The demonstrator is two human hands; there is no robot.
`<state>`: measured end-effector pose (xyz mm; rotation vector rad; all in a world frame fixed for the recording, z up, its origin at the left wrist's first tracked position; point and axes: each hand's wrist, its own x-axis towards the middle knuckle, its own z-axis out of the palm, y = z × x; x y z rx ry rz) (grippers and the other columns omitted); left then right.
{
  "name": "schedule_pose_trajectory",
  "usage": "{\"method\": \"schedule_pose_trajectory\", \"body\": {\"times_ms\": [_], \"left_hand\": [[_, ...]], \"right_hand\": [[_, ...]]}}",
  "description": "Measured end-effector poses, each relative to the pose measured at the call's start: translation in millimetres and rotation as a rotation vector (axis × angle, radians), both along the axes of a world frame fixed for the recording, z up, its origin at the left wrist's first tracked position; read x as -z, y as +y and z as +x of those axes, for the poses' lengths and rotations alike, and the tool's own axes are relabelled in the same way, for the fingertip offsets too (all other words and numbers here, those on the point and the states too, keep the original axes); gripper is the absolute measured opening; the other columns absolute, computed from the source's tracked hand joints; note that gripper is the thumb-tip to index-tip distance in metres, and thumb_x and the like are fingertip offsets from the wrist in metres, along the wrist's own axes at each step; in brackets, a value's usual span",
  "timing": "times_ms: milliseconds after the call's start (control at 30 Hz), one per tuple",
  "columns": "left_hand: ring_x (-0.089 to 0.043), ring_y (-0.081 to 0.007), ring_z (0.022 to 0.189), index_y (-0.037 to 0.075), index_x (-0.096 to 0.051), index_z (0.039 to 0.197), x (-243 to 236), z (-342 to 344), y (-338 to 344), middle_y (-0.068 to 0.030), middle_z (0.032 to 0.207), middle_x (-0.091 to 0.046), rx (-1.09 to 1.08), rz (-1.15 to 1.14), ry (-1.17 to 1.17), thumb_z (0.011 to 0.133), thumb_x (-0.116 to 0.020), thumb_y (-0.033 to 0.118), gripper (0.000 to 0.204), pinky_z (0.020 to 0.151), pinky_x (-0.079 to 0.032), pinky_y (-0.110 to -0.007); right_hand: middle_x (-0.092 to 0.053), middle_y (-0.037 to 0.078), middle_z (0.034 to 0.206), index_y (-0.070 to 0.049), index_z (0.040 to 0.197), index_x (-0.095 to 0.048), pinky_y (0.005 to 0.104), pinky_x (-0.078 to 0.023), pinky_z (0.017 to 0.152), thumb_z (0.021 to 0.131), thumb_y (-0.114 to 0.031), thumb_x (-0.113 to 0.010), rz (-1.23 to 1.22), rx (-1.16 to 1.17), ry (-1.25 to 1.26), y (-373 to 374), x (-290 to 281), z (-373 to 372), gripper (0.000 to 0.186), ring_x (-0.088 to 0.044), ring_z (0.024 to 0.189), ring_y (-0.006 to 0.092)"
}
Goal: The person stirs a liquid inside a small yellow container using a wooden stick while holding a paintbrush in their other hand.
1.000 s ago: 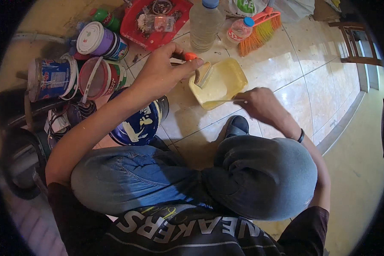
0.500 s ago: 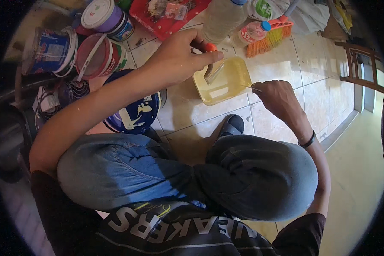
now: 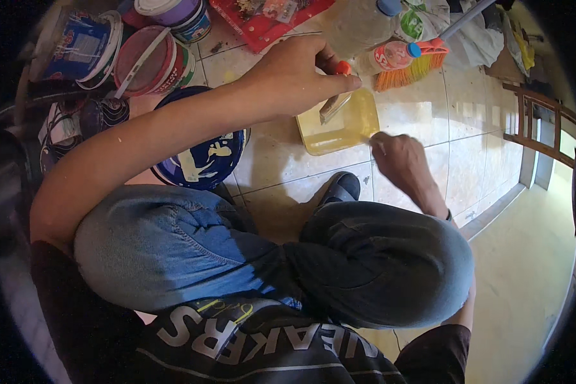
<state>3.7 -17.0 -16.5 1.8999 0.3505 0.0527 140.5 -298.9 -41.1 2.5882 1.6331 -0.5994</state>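
My left hand (image 3: 313, 73) is closed on a paintbrush (image 3: 334, 107) with an orange handle end. Its brownish bristle end points down over a yellow plastic tray (image 3: 329, 148), which stands on the tiled floor; whether it touches the tray's bottom I cannot tell. To the right of the tray, my right hand (image 3: 400, 160) is closed and blurred by motion. A thin, light stick-like tool (image 3: 366, 139) sticks out of its fingers toward the tray's right rim. The tray holds a shallow, shiny yellowish layer.
A dark blue lid or bucket with cream smears (image 3: 205, 163) stands under my left forearm. Paint buckets (image 3: 150, 61) crowd the far left. Beyond the tray are a red tray (image 3: 272, 32), a large clear bottle (image 3: 361, 25), a smaller bottle (image 3: 390, 57) and an orange broom (image 3: 416, 70).
My left hand has shifted slightly right in the picture with the brush. My right hand has moved a little left and down, bringing its thin tool to the tray's rim.
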Motion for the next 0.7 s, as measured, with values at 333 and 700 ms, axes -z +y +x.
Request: {"method": "schedule_pose_trajectory", "body": {"times_ms": [333,700], "left_hand": [[-0.071,-0.0178,0.093,-0.003,-0.069,0.113,5,-1,-2,-0.0113,0.1,-0.073,-0.011,-0.017,0.027,0.094,-0.084,0.039,0.048,0.083,-0.057,-0.032],[-0.069,-0.0154,0.09,-0.003,-0.069,0.115,6,1,-5,-0.0096,0.099,-0.073,-0.032,-0.007,0.064,0.094,-0.084,0.037,0.048,0.081,-0.056,-0.031]], "right_hand": [[-0.068,0.023,0.065,-0.004,0.088,-0.07,0.0522,-0.057,0.062,0.1,-0.02,-0.063,-0.052,-0.015,-0.045,6,7,-14,0.021,-0.071,0.063,0.0422],[-0.069,0.025,0.071,-0.002,0.1,-0.074,0.054,-0.057,0.068,0.098,-0.018,-0.063,0.035,0.127,0.12,5,1,-25,0.02,-0.071,0.068,0.0445]]}}
